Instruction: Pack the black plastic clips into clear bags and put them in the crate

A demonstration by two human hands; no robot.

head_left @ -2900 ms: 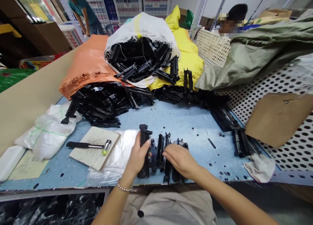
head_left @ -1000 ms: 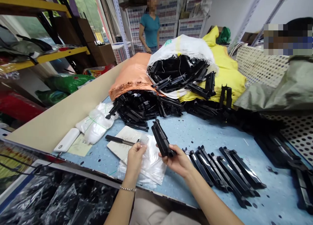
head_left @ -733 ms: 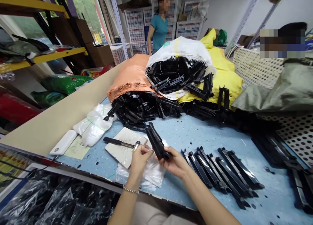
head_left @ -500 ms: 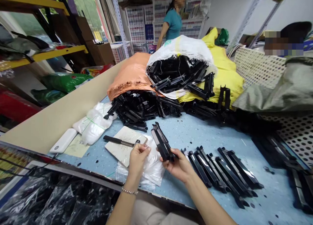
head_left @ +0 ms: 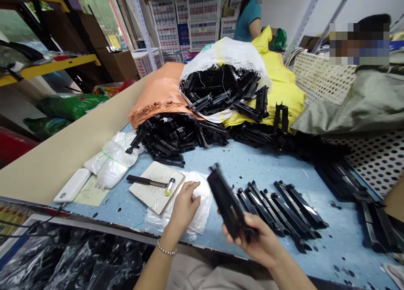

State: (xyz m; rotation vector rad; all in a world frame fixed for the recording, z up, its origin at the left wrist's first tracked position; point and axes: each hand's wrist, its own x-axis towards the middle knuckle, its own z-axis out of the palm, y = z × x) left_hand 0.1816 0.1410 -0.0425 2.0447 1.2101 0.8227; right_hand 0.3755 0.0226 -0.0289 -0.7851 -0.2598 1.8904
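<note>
My right hand is closed round the lower end of a long black plastic part, held tilted above the blue table. My left hand lies on a small stack of clear plastic bags, fingers stretched over the top bag. A row of several similar black parts lies side by side on the table just right of my right hand.
A small hammer rests on a beige board. Behind are a heap of black parts and orange, white and yellow sacks. A white power bank lies left. A person in teal stands far back.
My right hand has pulled the black part down and towards me. My left hand has dropped from in front of me onto the plastic bags. The person in teal walked right.
</note>
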